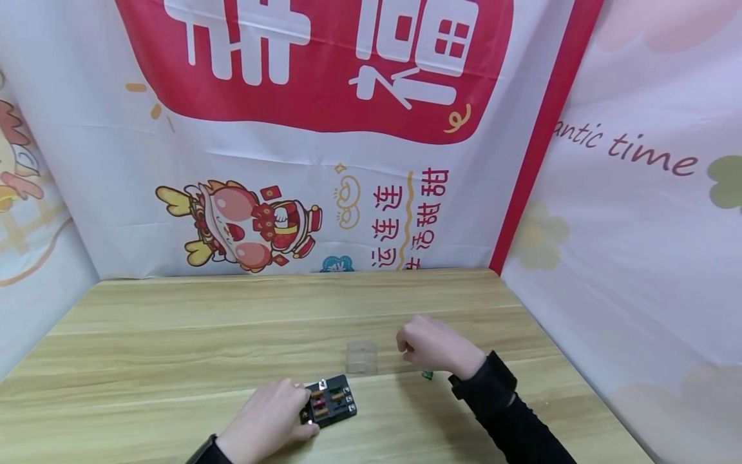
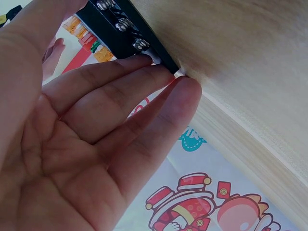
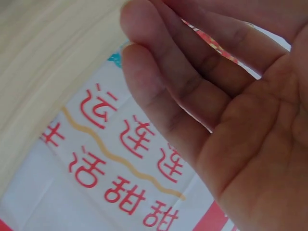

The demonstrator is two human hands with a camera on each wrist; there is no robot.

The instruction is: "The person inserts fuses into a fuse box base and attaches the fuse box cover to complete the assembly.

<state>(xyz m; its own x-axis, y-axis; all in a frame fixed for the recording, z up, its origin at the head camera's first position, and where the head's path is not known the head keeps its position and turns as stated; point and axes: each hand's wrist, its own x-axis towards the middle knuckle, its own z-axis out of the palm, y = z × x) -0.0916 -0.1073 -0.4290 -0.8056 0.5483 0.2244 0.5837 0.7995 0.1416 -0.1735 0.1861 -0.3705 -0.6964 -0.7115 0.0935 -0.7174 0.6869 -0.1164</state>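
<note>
A black fuse block [image 1: 336, 401] with orange, red and green blade fuses lies on the table in the head view. My left hand [image 1: 269, 412] holds it at its left end, thumb on the near edge and fingers on the far side. In the left wrist view, metal screws line the side of the block [image 2: 126, 29]. To the right, my right hand [image 1: 437, 345] is above the table with fingers bent downward. Its thumb and index tips are out of sight in the right wrist view, so anything between them is hidden. A small green piece [image 1: 428, 374], perhaps a fuse, lies below its wrist.
A clear plastic cover [image 1: 362, 357] sits on the wooden table [image 1: 191, 335] between the hands, just behind the fuse block. Printed cloth [image 1: 278, 148] hangs along the table's back edge, and more cloth [image 1: 626, 258] rises on the right side.
</note>
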